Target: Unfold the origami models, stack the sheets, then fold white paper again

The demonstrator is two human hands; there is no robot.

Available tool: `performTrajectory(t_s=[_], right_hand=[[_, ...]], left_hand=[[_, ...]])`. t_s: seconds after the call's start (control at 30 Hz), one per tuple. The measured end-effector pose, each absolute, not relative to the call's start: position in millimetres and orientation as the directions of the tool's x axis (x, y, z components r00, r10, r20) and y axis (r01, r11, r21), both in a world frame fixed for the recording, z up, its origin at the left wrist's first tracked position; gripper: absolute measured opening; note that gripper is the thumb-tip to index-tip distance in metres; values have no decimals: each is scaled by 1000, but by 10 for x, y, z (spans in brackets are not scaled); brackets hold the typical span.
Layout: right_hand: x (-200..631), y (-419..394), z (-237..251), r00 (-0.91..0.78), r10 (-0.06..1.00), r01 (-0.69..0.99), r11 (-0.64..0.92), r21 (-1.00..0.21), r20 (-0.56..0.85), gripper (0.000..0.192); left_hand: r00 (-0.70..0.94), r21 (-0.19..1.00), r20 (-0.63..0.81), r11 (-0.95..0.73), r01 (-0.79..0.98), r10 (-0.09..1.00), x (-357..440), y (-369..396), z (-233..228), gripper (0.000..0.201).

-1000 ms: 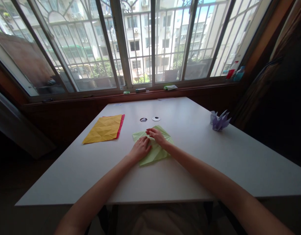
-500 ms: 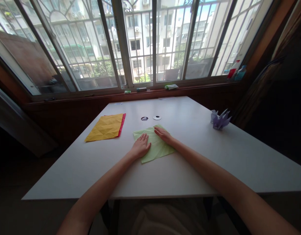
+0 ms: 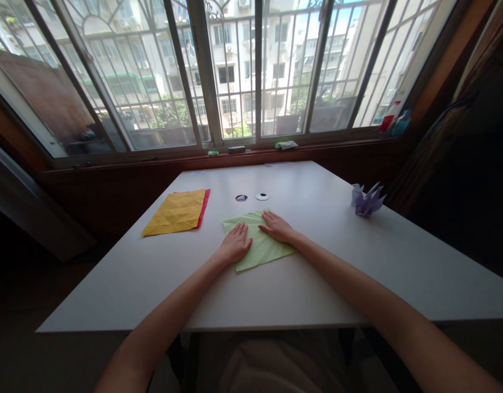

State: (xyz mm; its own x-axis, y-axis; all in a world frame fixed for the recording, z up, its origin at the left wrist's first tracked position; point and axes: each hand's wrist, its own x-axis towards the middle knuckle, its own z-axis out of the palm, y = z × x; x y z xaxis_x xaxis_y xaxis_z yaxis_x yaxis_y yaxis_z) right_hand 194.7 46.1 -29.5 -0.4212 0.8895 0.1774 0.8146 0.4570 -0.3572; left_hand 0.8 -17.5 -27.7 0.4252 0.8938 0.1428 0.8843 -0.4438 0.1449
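A creased sheet of light green paper [image 3: 259,250] lies spread out on the white table [image 3: 259,300]. My left hand [image 3: 236,243] rests flat on its left part, fingers stretched forward. Over the far right part of the sheet lies my right hand [image 3: 278,227], palm down with the fingers out. Neither hand grips anything. Fold lines run across the green paper, and its far right corner is partly covered by my right hand.
Left on the table, a creased yellow sheet [image 3: 175,212] lies over a red one [image 3: 204,208]. Purple folded paper pieces [image 3: 368,202] stand near the right edge. Beyond the green paper are a round hole [image 3: 241,198] and a white round cap [image 3: 262,197]. Bottles [image 3: 401,123] stand by the window.
My right hand has shifted slightly to the right across the green paper, its thumb now spread from the fingers. My left hand has stayed in place.
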Motion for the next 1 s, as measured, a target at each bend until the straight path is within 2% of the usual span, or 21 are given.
performTrajectory(t_s=[0.13,0.23,0.53,0.7,1.0], right_hand=[[1907,397,-255,-418,901,874,433,-220,112,64],[1920,395,-223,-371,925,905,380,-192,84,65],[2287,459,-172,-254,966,950,257,-178,36,66],[2458,472,-155,-205,979,964,203,-172,9,70],[2683,601,-179,-278,960,934,277,-225,25,71]], left_hand=[[428,139,143,-446,884,893,2,-198,-243,57],[428,137,142,-446,884,892,-6,-206,-221,56],[420,176,121,-436,883,899,-2,-219,-192,57],[421,157,105,-433,887,901,-7,-235,-187,58],[418,146,109,-431,890,902,-97,-232,-202,57]])
